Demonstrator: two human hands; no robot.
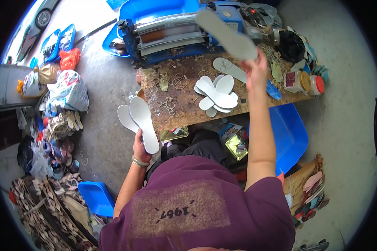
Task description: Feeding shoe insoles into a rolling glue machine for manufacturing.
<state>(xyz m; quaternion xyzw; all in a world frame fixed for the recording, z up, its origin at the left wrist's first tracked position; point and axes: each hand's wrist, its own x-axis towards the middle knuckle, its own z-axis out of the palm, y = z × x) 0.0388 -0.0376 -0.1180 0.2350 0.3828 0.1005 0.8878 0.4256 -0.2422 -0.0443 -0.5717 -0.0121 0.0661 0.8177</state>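
Note:
My left hand (142, 146) is closed round the heel ends of a few white shoe insoles (141, 119), fanned apart beside the table's left corner. My right hand (255, 69) is raised over the table's right side and pinches one end of a single pale insole (226, 33), slightly blurred, in front of the blue roller machine (171, 35). Below it on the worn wooden table (184, 113) lies a crossed pile of white insoles (218, 94). Another insole (228, 69) rests flat behind the pile, with a rubber band on it.
Loose rubber bands (169, 106) are scattered on the table. Jars (316, 85) with coloured lids stand at its right edge. A blue bin (287, 136) is under the right side. Stuffed bags (69, 92) line the floor at left, and a blue basin (97, 198) sits lower left.

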